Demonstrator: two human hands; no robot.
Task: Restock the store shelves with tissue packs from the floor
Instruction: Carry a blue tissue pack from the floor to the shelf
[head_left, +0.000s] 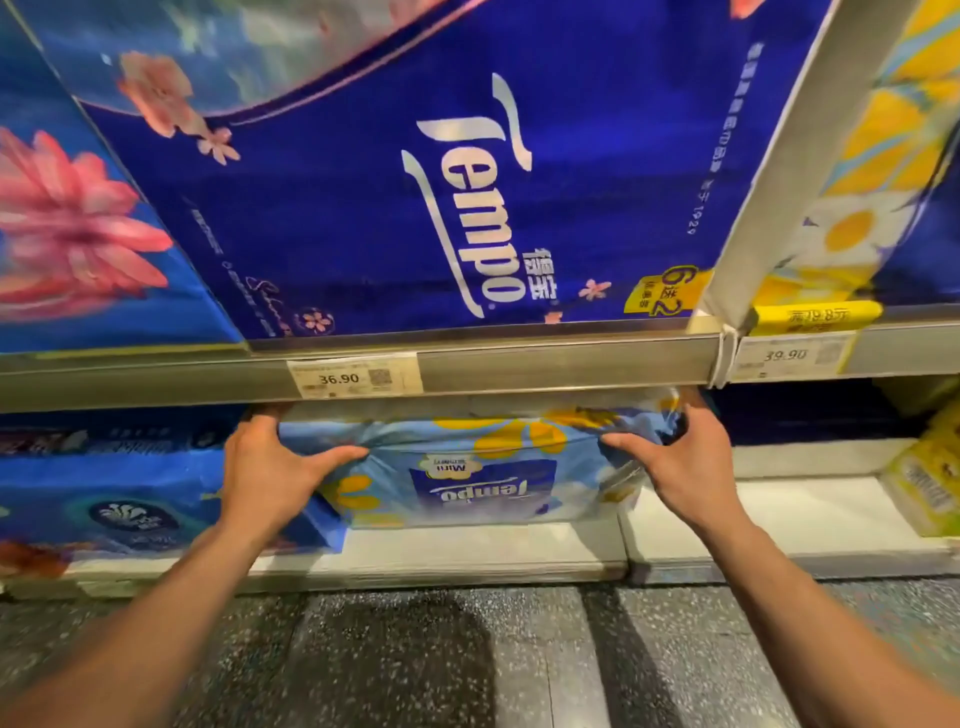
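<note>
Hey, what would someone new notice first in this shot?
A huge dark-blue Tempo pack fills the upper shelf, above a 36.90 price tag. Under that shelf, the left hand and right hand grip the ends of a light-blue flowered pack.

Both forearms bare, stretched fwd, roughly parallel. L hand (262, 467) grips one end of tissue pack (467, 467), thumb laid across toward R hand (685, 457). R mirrors it. Fingertips mostly hidden past knuckles, prob. curled round pack.
</note>
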